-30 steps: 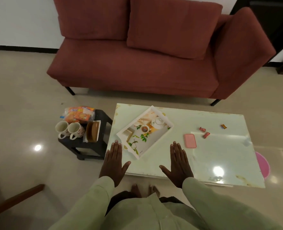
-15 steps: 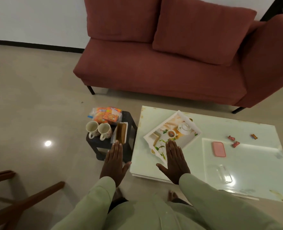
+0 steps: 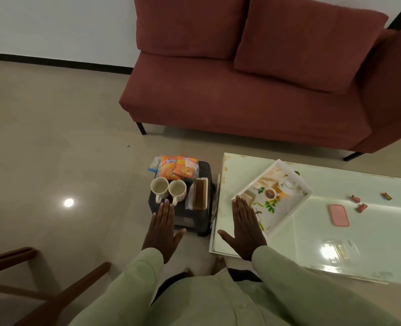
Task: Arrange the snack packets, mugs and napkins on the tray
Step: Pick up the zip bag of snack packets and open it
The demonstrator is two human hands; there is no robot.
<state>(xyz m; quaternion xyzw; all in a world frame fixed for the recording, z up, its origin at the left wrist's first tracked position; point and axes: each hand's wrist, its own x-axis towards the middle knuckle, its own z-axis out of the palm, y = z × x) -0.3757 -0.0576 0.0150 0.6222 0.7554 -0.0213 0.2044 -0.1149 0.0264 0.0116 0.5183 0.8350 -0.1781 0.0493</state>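
Note:
A white tray [image 3: 298, 201] with a printed teapot picture lies askew on the pale glass coffee table [image 3: 371, 234]. Left of the table, a small black stool [image 3: 194, 222] carries orange snack packets [image 3: 179, 168], two white mugs [image 3: 159, 187] [image 3: 177, 189] and a stack of napkins [image 3: 200, 194]. My left hand [image 3: 163, 231] is flat and empty, its fingertips just short of the mug handles. My right hand [image 3: 245, 229] is flat and empty too, hovering over the tray's near corner.
A red sofa [image 3: 241, 102] stands behind the table and stool. On the table lie a pink phone [image 3: 338, 215] and three small wrapped sweets [image 3: 361, 207]. A wooden chair frame [image 3: 30, 290] is at the lower left.
The view has swung left, so the stool and tray sit further right in frame. Both flat hands now sit over the stool and tray corner.

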